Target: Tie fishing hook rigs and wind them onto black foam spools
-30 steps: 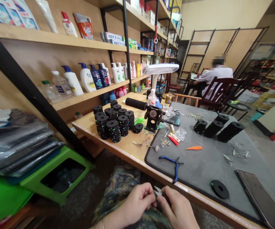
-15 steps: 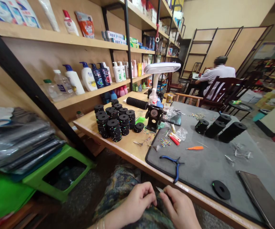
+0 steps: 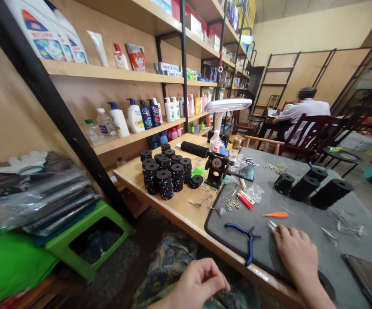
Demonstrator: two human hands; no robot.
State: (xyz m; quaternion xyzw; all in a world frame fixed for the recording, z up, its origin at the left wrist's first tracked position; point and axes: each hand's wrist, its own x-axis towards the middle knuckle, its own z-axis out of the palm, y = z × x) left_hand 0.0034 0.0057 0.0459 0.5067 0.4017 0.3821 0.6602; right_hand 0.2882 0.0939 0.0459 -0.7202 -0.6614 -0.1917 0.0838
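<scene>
My right hand [image 3: 297,253] rests on the grey mat [image 3: 263,240], fingers closed on a small pointed metal tool [image 3: 272,225] whose tips stick out past the fingertips. Just beyond it lies an orange-handled tool [image 3: 276,215]. Blue-handled pliers [image 3: 245,238] are spread on the mat to its left. A black foam disc [image 3: 326,286] is partly covered by my right forearm. Above my lap, my left hand [image 3: 202,281] is curled with thumb and fingers together. Whatever it may hold is hidden.
Stacked black foam spools [image 3: 163,182] stand on the table's left, more spools [image 3: 330,193] at the mat's far right. A black clamp-like device [image 3: 216,165], colourful beads [image 3: 232,204] and a lamp [image 3: 227,104] lie between. A green stool [image 3: 121,223] is left. A person [image 3: 305,111] sits behind.
My right hand has moved from the lap up and right onto the mat, carrying the metal tool. My left hand stays low over the lap. The view has shifted slightly.
</scene>
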